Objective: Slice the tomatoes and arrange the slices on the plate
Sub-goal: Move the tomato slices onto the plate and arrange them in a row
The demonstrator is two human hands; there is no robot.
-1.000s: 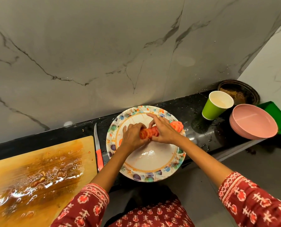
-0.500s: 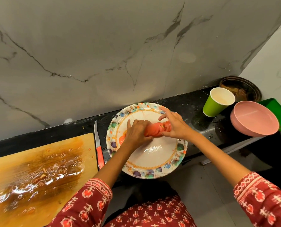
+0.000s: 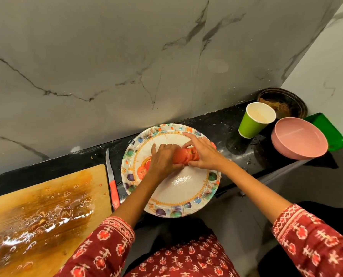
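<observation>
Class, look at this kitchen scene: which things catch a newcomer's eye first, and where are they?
Both hands, left hand and right hand, hold a row of tomato slices over the patterned plate at centre. Left lies a wet cutting board; a red-handled knife lies between.

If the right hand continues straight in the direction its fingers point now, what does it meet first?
The right hand points left across the plate, so it would likely meet the tomato slices it grips, then the left hand behind them.

Red tomato slices (image 3: pixel 185 155), white plate (image 3: pixel 178 198) rimmed with coloured leaves, red-handled knife (image 3: pixel 114 193), green cup (image 3: pixel 251 124), pink bowl (image 3: pixel 298 138), grey-veined marble wall (image 3: pixel 106 66), red patterned sleeves (image 3: pixel 316 242).
</observation>
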